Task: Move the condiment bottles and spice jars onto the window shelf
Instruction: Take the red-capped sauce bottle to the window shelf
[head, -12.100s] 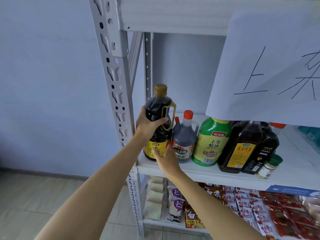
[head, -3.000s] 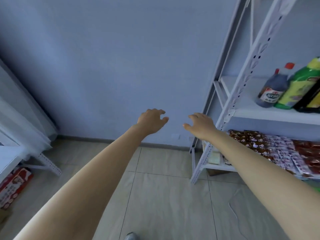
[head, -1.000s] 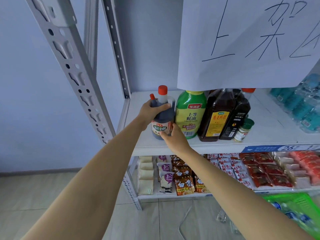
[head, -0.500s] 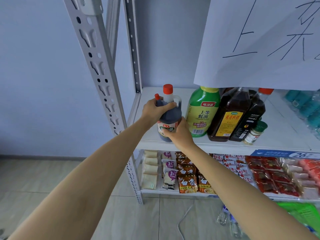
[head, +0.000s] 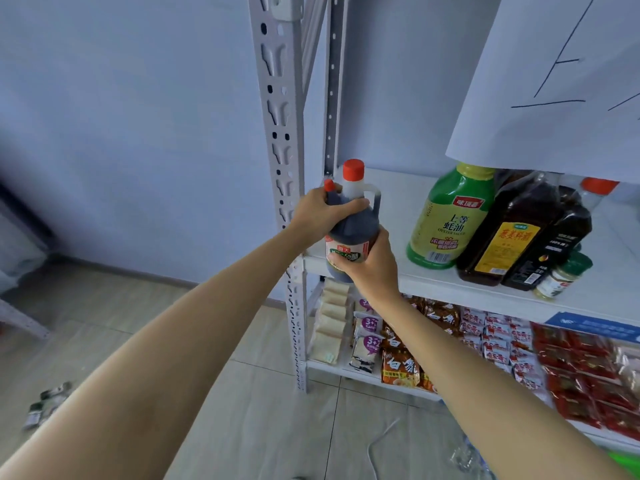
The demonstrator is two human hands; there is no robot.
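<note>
My left hand (head: 320, 211) and right hand (head: 372, 263) both grip the vinegar bottle (head: 349, 230); four bottles (head: 450, 216) and a jar (head: 561, 277) wait on the rack (head: 433, 282)

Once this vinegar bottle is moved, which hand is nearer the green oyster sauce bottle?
Right. The right hand holds the vinegar bottle on the side facing the green oyster sauce bottle; the left hand is farther.
</note>
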